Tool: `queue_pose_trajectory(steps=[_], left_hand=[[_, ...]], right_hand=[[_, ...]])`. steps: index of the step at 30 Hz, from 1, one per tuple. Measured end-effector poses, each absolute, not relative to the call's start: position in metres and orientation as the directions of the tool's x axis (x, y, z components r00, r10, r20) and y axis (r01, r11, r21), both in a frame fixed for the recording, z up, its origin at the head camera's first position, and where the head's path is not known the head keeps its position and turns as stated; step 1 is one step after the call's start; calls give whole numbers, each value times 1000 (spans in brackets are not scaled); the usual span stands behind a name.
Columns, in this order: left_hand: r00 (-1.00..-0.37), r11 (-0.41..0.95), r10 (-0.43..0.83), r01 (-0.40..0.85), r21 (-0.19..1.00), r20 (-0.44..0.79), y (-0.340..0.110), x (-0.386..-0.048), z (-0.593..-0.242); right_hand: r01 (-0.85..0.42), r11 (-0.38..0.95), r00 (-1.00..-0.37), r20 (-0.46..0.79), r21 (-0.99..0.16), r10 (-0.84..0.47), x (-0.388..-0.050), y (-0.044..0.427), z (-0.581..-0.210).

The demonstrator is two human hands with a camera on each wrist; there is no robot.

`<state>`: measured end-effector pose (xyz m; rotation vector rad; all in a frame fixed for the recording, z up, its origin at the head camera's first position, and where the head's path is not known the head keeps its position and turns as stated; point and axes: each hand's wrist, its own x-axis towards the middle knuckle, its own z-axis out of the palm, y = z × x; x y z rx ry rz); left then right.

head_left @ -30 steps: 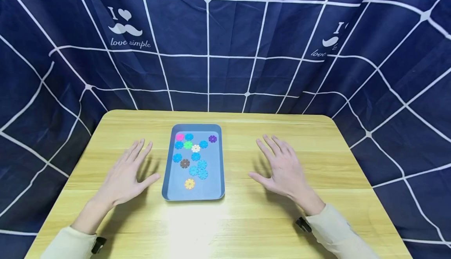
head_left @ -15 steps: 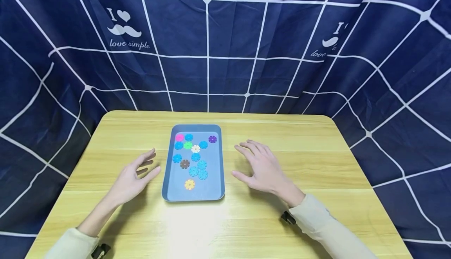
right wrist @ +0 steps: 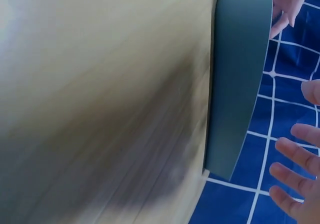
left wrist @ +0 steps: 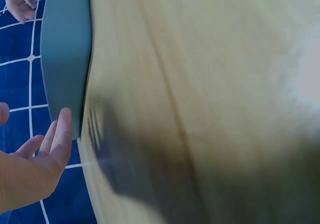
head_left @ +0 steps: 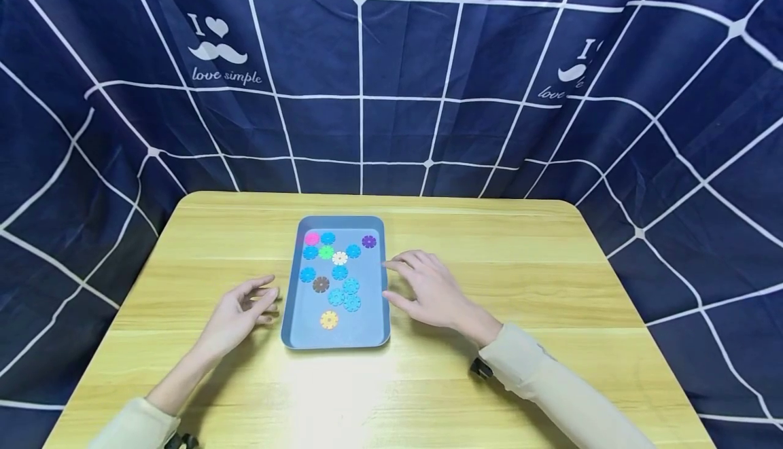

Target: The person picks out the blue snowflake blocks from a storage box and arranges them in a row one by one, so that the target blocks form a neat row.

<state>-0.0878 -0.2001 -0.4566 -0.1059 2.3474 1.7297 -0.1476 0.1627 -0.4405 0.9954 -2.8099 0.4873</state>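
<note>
Left: cream cloth sleeve [head_left: 137, 425], then left hand [head_left: 235, 316], fingers loosely bent, thumb apart, just beside the tray's long side. Middle: shallow blue-grey rectangular tray [head_left: 367, 330], smooth, rounded corners, flared wall, lying flat on the pale wood-grain table [head_left: 501, 252]. In it, thin notched discs (flower-like, look plastic): pink disc [head_left: 312, 238] at far left, brown disc [head_left: 321, 284], yellow-orange disc [head_left: 329, 320] nearest, several blue ones, purple disc [head_left: 369, 242] far right. Right: right hand [head_left: 434, 293], fingers spread, index and thumb tips at the tray's rim; contact can't be told.
</note>
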Motion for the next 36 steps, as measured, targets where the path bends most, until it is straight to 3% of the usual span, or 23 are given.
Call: queue_pose_trajectory(steps=[17,36], left_hand=[[-938,235,83,-310,921,-337,-191,-82,-479],[-940,228,105,-295,928,-324,-190,-80,-483]], right_hand=[[-740,633,-666,119,-228,-736,-168,125,-453],[-751,635,-649,24,-184,-761,-186,108,-465]])
